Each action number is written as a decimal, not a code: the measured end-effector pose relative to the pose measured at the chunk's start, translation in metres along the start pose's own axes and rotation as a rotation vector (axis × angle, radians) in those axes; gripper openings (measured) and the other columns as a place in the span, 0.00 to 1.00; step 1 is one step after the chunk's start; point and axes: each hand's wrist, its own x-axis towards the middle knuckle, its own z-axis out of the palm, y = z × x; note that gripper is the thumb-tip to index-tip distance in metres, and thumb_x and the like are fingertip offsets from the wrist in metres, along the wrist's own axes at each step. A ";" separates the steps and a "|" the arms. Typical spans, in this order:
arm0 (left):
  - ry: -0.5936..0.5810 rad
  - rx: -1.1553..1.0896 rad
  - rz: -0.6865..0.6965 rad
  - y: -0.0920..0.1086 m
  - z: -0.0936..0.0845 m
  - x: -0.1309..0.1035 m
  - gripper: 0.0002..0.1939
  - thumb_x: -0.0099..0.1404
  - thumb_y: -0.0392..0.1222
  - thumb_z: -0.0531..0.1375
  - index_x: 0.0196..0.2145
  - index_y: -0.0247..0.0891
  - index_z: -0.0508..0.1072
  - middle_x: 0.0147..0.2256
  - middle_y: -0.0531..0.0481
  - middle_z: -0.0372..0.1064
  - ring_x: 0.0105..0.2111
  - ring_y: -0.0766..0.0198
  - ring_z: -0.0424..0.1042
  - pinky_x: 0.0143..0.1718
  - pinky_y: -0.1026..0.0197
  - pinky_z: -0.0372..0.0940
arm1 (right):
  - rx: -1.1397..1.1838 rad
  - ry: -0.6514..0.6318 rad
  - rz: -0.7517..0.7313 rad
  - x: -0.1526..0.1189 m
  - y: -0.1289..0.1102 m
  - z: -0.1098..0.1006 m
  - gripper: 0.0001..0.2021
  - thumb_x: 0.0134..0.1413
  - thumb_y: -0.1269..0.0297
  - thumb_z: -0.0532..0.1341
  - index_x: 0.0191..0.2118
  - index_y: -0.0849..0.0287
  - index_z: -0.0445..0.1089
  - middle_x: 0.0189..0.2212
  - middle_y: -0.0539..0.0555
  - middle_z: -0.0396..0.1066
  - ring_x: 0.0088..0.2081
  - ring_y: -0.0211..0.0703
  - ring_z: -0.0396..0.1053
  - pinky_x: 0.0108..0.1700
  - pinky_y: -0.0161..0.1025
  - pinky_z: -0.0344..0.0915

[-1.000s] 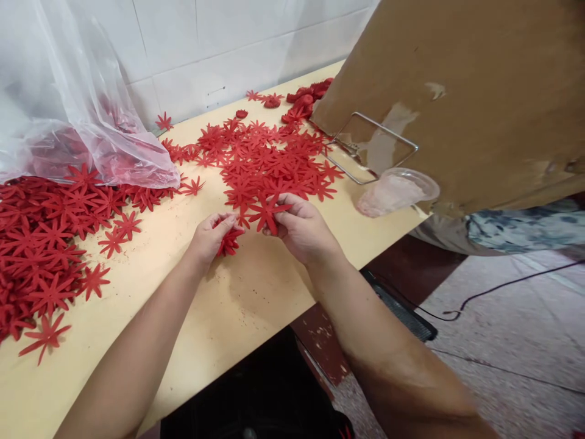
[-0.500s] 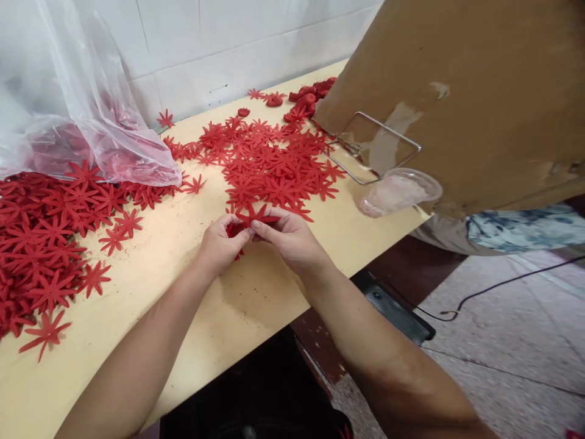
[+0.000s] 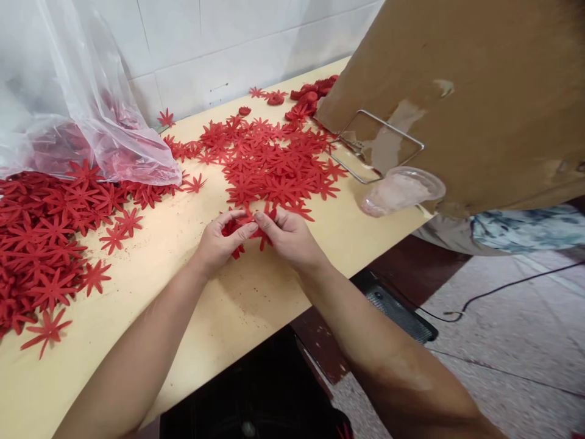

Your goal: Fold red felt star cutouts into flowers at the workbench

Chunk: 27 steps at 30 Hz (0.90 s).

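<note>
Near the table's front edge, my left hand (image 3: 222, 242) and my right hand (image 3: 294, 238) meet over a red star-shaped piece (image 3: 247, 221). Both thumbs press on it, their tips almost touching. More red petals hang beneath the fingers, and whether they belong to one piece or several cannot be made out. Just beyond my hands spreads a loose pile of flat red star shapes (image 3: 278, 164). A larger heap of them (image 3: 55, 238) covers the table's left side. Some thicker, curled red pieces (image 3: 308, 97) lie at the back.
A clear plastic bag (image 3: 123, 140) rests on the left heap. At the right stand a large cardboard sheet (image 3: 475, 110), a wire frame (image 3: 393, 127) and a clear plastic tub (image 3: 402, 190). The pale table (image 3: 256, 299) meets a tiled wall. A cable crosses the floor.
The red piece has turned and folded between my fingers, with petals now pointing down near my right hand. My hands have shifted only slightly.
</note>
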 end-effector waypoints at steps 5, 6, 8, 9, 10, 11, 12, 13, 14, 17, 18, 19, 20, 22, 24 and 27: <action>0.062 -0.026 0.014 0.000 -0.002 0.000 0.14 0.49 0.48 0.67 0.29 0.37 0.72 0.24 0.56 0.68 0.22 0.75 0.64 0.25 0.68 0.59 | 0.007 -0.109 0.024 -0.004 0.000 0.002 0.25 0.41 0.38 0.62 0.21 0.59 0.62 0.17 0.46 0.60 0.20 0.31 0.56 0.23 0.33 0.58; 0.081 -0.041 0.005 -0.001 -0.002 0.001 0.13 0.49 0.47 0.67 0.29 0.37 0.72 0.23 0.57 0.67 0.20 0.75 0.63 0.23 0.68 0.58 | 0.027 -0.139 0.023 -0.004 0.000 0.001 0.24 0.41 0.39 0.63 0.23 0.59 0.64 0.19 0.47 0.62 0.22 0.32 0.58 0.24 0.33 0.59; 0.126 -0.074 -0.021 -0.002 -0.004 0.002 0.13 0.50 0.46 0.66 0.29 0.37 0.71 0.19 0.59 0.64 0.16 0.75 0.60 0.19 0.68 0.56 | 0.051 -0.205 0.021 -0.005 0.000 -0.002 0.22 0.42 0.42 0.65 0.28 0.59 0.66 0.23 0.48 0.65 0.24 0.33 0.61 0.28 0.34 0.62; 0.148 -0.090 -0.030 -0.003 -0.004 0.003 0.13 0.50 0.46 0.66 0.29 0.37 0.70 0.17 0.60 0.62 0.15 0.75 0.58 0.17 0.68 0.54 | 0.051 -0.227 0.018 -0.005 0.000 -0.004 0.21 0.42 0.44 0.65 0.30 0.58 0.67 0.24 0.48 0.66 0.25 0.34 0.62 0.28 0.34 0.62; 0.165 -0.102 -0.034 -0.003 -0.005 0.004 0.13 0.50 0.46 0.66 0.29 0.37 0.69 0.16 0.60 0.62 0.14 0.75 0.57 0.16 0.68 0.53 | 0.048 -0.240 0.013 -0.005 0.000 -0.005 0.20 0.42 0.45 0.66 0.30 0.58 0.67 0.24 0.49 0.66 0.25 0.34 0.62 0.29 0.34 0.62; 0.174 -0.109 -0.034 -0.003 -0.005 0.005 0.13 0.50 0.46 0.66 0.29 0.37 0.69 0.16 0.60 0.62 0.14 0.75 0.57 0.16 0.68 0.52 | 0.048 -0.241 0.009 -0.005 0.000 -0.006 0.19 0.42 0.46 0.66 0.30 0.58 0.67 0.24 0.49 0.66 0.25 0.34 0.62 0.29 0.34 0.62; 0.177 -0.112 -0.031 -0.004 -0.004 0.006 0.13 0.50 0.46 0.66 0.29 0.37 0.68 0.16 0.60 0.62 0.13 0.75 0.57 0.16 0.69 0.52 | 0.053 -0.231 0.006 -0.004 0.000 -0.007 0.19 0.43 0.46 0.66 0.29 0.58 0.67 0.23 0.49 0.65 0.25 0.34 0.61 0.29 0.34 0.62; 0.180 -0.112 -0.029 -0.004 -0.004 0.006 0.12 0.50 0.45 0.65 0.28 0.37 0.68 0.16 0.60 0.62 0.14 0.75 0.57 0.16 0.69 0.52 | 0.061 -0.215 0.008 -0.004 0.000 -0.007 0.18 0.43 0.46 0.65 0.29 0.58 0.67 0.23 0.49 0.65 0.25 0.34 0.61 0.29 0.34 0.61; 0.185 -0.111 -0.029 -0.003 -0.004 0.006 0.12 0.51 0.46 0.65 0.28 0.37 0.67 0.16 0.60 0.62 0.14 0.76 0.57 0.16 0.69 0.52 | 0.067 -0.196 0.018 -0.003 0.001 -0.006 0.18 0.43 0.47 0.65 0.28 0.58 0.67 0.22 0.48 0.65 0.25 0.34 0.60 0.28 0.34 0.61; 0.219 -0.104 -0.024 -0.003 -0.001 0.006 0.12 0.51 0.45 0.65 0.27 0.37 0.67 0.16 0.60 0.61 0.14 0.76 0.57 0.16 0.70 0.51 | 0.075 -0.127 0.054 -0.003 0.002 -0.004 0.14 0.43 0.51 0.65 0.28 0.58 0.68 0.21 0.47 0.64 0.24 0.33 0.59 0.27 0.34 0.60; 0.233 -0.103 -0.023 -0.003 0.000 0.005 0.11 0.51 0.45 0.64 0.27 0.37 0.67 0.16 0.60 0.61 0.15 0.77 0.57 0.16 0.70 0.52 | 0.073 -0.107 0.061 -0.003 0.002 -0.003 0.13 0.43 0.53 0.65 0.27 0.58 0.68 0.21 0.47 0.64 0.24 0.33 0.60 0.27 0.34 0.60; 0.248 -0.105 -0.024 -0.003 0.001 0.005 0.11 0.52 0.44 0.64 0.27 0.37 0.67 0.17 0.60 0.61 0.15 0.77 0.57 0.16 0.70 0.52 | 0.069 -0.091 0.067 -0.002 0.002 -0.002 0.11 0.43 0.55 0.64 0.27 0.58 0.68 0.20 0.47 0.64 0.24 0.33 0.60 0.27 0.34 0.61; 0.264 -0.113 -0.024 -0.004 0.002 0.005 0.10 0.53 0.44 0.64 0.27 0.37 0.67 0.17 0.60 0.61 0.15 0.77 0.57 0.16 0.70 0.52 | 0.064 -0.078 0.074 -0.002 0.001 -0.002 0.10 0.43 0.57 0.64 0.28 0.58 0.69 0.20 0.47 0.64 0.24 0.33 0.60 0.28 0.34 0.61; 0.299 -0.148 -0.020 -0.004 0.004 0.005 0.09 0.54 0.42 0.63 0.27 0.37 0.66 0.18 0.60 0.61 0.16 0.77 0.57 0.17 0.71 0.53 | 0.059 -0.058 0.097 -0.002 0.001 0.000 0.09 0.42 0.60 0.65 0.29 0.58 0.69 0.20 0.47 0.65 0.23 0.33 0.62 0.27 0.34 0.62; 0.326 -0.190 -0.013 -0.004 0.004 0.006 0.08 0.55 0.40 0.62 0.26 0.37 0.66 0.19 0.60 0.62 0.16 0.77 0.58 0.19 0.71 0.55 | 0.076 -0.039 0.128 -0.002 0.001 0.001 0.10 0.40 0.60 0.66 0.29 0.58 0.70 0.20 0.48 0.67 0.22 0.33 0.62 0.26 0.34 0.63; 0.419 -0.266 -0.027 -0.003 0.001 0.009 0.07 0.56 0.38 0.61 0.26 0.37 0.64 0.19 0.60 0.61 0.16 0.76 0.58 0.19 0.70 0.56 | 0.150 -0.005 0.181 -0.003 0.002 -0.002 0.15 0.37 0.55 0.69 0.28 0.59 0.69 0.22 0.49 0.70 0.23 0.34 0.65 0.26 0.34 0.66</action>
